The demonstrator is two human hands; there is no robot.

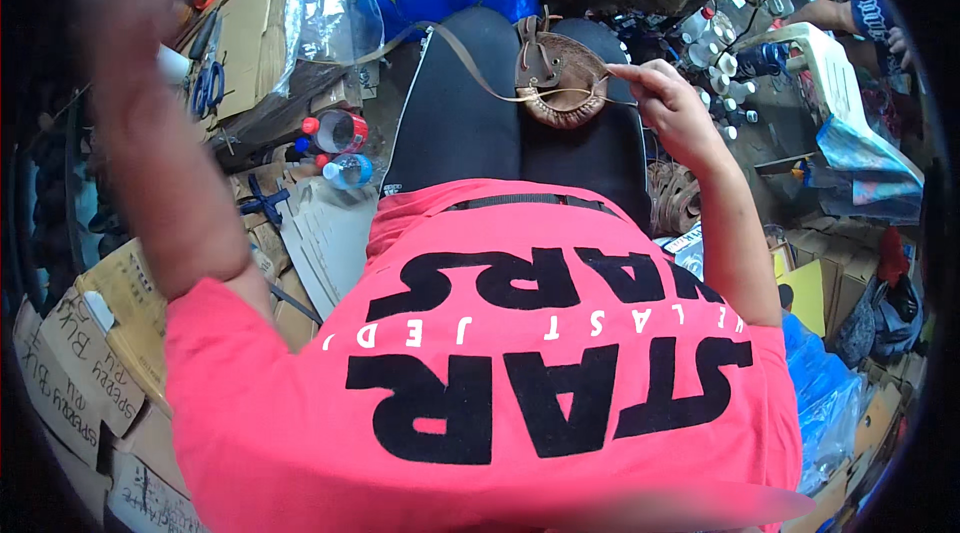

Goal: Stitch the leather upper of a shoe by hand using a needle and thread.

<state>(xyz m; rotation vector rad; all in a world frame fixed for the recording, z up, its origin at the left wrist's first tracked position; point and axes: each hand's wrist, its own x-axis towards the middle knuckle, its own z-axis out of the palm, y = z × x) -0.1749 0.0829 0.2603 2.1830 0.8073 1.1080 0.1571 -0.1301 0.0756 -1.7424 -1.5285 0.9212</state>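
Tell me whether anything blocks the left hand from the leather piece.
No solid obstacle is visible; only a slack strap curves over the left thigh, between the raised left hand and the leather piece.

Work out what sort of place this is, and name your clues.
Probably a small leather or shoe workshop: a brown leather piece with gathered stitching rests on the person's lap, with blue-handled scissors and cardboard pieces at the left.
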